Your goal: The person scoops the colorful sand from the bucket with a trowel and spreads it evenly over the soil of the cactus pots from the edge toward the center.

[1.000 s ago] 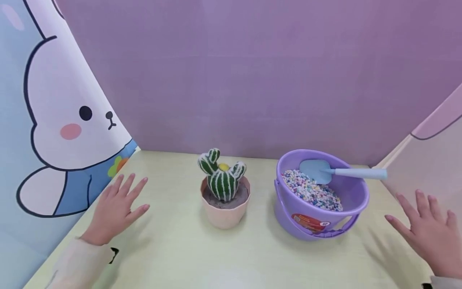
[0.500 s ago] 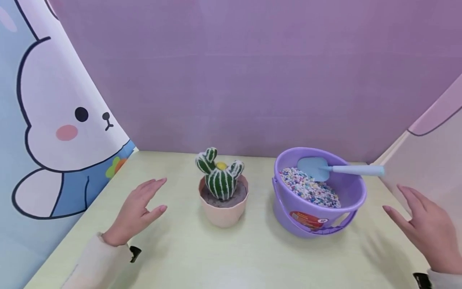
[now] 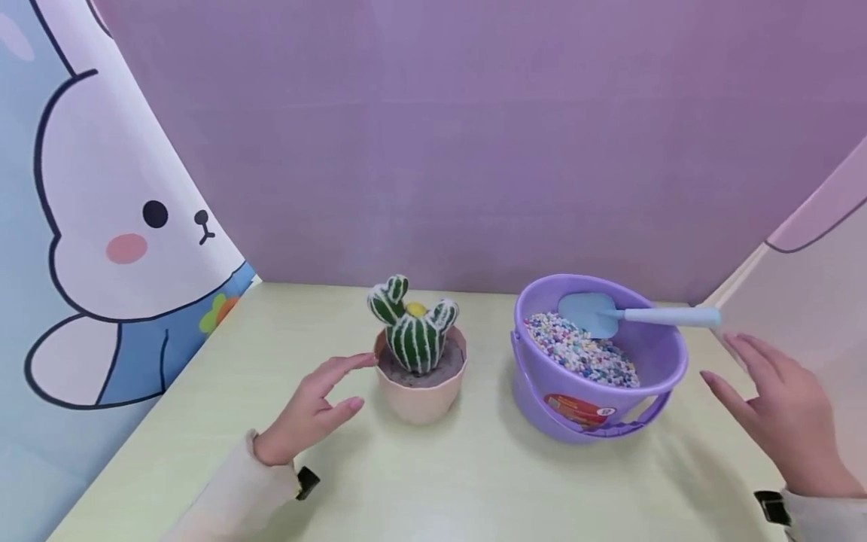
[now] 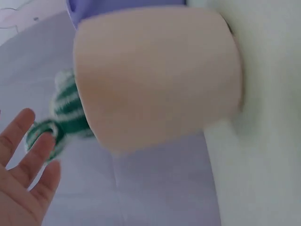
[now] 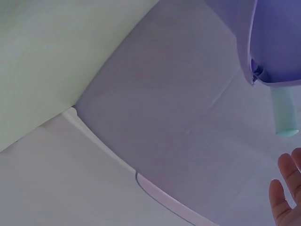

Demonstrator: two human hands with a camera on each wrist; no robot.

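- Both hands are over the table (image 3: 420,482), fingers loose and spread, and neither one grasps anything.
- Left hand (image 3: 313,410) hovers just beside the pink pot (image 3: 421,388), palm turned toward it; the fingertips (image 3: 362,360) come very near the rim, but I cannot tell whether they touch.
- From the left wrist view, the pot (image 4: 157,75) fills most of the picture, with the left hand's (image 4: 21,179) straight fingers low at the edge.
- Green cactus (image 3: 413,327) with white stripes and a yellow spot stands upright in the pot, on grey soil.
- Right hand (image 3: 779,410) hangs relaxed to the right of the purple bucket (image 3: 599,410), near it but apart.
- Bucket stands right of the pot, well clear of it, with its handle folded down in front and a red label on the wall.
- Small coloured pebbles (image 3: 579,352) lie inside the bucket.
- Blue shovel (image 3: 633,315) rests with its blade on the pebbles and its handle sticking out over the right rim, toward the right hand's fingers.
- Behind it all is a purple wall (image 3: 440,135); a bunny curtain (image 3: 101,226) hangs at the left.
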